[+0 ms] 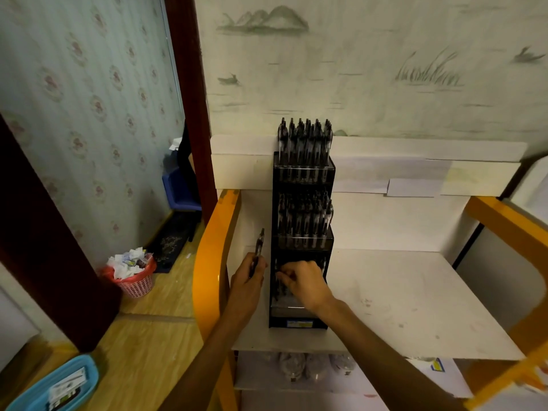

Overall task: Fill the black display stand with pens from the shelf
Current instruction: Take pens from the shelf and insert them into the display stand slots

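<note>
Head view: a spare pen [258,250] is held upright in the left hand [247,281], just left of the black display stand [302,320], whose bottom tier is being filled by the right hand [305,281], its fingers curled among pens.

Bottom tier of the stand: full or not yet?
Not yet. Bottom tier shows few pens and bare space; right hand is working in it. Upper tiers look packed.

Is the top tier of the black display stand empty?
No: the top tier of the black display stand is packed with upright pens standing against the wall.
</note>
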Demonstrator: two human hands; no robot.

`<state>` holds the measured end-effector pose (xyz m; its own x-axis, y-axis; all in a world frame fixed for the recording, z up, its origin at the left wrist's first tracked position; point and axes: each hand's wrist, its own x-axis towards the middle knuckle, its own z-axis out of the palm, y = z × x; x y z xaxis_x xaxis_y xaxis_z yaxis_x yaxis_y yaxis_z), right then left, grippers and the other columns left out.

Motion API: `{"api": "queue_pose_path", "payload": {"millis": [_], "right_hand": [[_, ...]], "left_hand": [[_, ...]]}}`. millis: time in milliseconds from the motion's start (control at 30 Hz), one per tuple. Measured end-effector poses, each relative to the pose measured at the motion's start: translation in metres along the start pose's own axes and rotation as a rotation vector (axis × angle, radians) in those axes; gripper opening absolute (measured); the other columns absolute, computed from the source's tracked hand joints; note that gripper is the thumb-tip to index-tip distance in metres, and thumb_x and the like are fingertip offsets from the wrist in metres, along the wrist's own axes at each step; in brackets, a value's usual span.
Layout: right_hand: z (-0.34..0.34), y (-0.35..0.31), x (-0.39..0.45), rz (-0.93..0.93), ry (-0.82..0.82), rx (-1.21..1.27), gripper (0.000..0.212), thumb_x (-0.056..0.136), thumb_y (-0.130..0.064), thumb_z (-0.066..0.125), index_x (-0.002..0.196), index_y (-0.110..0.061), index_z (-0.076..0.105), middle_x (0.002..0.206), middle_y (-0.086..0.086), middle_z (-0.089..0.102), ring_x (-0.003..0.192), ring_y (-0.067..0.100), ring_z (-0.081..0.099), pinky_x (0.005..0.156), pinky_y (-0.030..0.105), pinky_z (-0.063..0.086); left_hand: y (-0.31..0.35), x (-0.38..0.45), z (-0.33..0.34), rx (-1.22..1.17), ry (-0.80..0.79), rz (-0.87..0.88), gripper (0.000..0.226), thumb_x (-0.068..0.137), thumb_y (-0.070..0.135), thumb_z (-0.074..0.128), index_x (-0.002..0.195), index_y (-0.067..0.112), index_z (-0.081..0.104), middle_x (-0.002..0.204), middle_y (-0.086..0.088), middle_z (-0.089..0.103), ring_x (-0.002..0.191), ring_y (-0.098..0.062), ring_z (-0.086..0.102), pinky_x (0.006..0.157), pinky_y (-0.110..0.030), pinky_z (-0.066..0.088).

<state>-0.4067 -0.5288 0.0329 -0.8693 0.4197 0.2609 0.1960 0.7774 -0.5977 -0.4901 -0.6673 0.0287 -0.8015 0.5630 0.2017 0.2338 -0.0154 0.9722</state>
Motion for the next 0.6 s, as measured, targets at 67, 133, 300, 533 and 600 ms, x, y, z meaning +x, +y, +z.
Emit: {"api": "queue_pose_path", "payload": {"millis": [67,133,300,533,600], "right_hand": [[-0.003,-0.001,0.002,0.015,-0.037,-0.020,0.026,0.096,-0.027,0.063,0.085,-0.008,0.075,0.074,0.006,0.071,0.068,0.014,0.065,0.072,0.031,0.056],[-0.009,-0.003,0.003,0.034,-0.033,-0.038,0.030,0.094,-0.031,0.065,0.077,-0.008,0.073,0.069,0.006,0.069,0.065,0.014,0.064,0.068,0.030,0.054],[-0.028,-0.018,-0.001,0.038,0.129,0.253,0.010,0.087,-0.029,0.075,0.087,-0.019,0.078,0.077,-0.010,0.073,0.072,0.000,0.067,0.068,0.009,0.049],[-0.045,-0.034,-0.006,0.083,0.153,0.640,0.014,0.090,-0.023,0.072,0.087,-0.011,0.078,0.080,0.001,0.075,0.078,0.017,0.071,0.073,0.022,0.056],[-0.045,-0.032,-0.007,0.124,0.182,0.692,0.015,0.093,-0.018,0.069,0.090,-0.007,0.077,0.081,0.006,0.076,0.076,0.019,0.072,0.073,0.026,0.058]], "left_hand": [[-0.001,0.000,0.001,0.031,-0.005,0.026,0.020,0.104,0.029,0.048,0.086,0.026,0.056,0.059,0.011,0.047,0.055,-0.004,0.044,0.051,-0.020,0.035],[-0.001,-0.001,0.002,0.036,-0.007,0.044,0.020,0.103,0.030,0.050,0.086,0.024,0.057,0.060,0.012,0.050,0.056,-0.004,0.045,0.052,-0.019,0.036],[0.002,-0.001,0.004,0.019,-0.047,0.074,0.016,0.103,0.021,0.053,0.089,0.017,0.061,0.066,0.014,0.055,0.062,-0.001,0.050,0.058,-0.014,0.039],[0.008,-0.004,0.013,0.060,-0.070,0.075,0.012,0.098,0.017,0.061,0.104,0.020,0.070,0.088,0.008,0.070,0.085,-0.004,0.065,0.072,-0.012,0.048],[0.010,-0.004,0.013,0.136,-0.079,0.088,0.012,0.096,0.017,0.064,0.103,0.025,0.070,0.088,0.008,0.069,0.082,-0.002,0.063,0.070,-0.011,0.047]]}}
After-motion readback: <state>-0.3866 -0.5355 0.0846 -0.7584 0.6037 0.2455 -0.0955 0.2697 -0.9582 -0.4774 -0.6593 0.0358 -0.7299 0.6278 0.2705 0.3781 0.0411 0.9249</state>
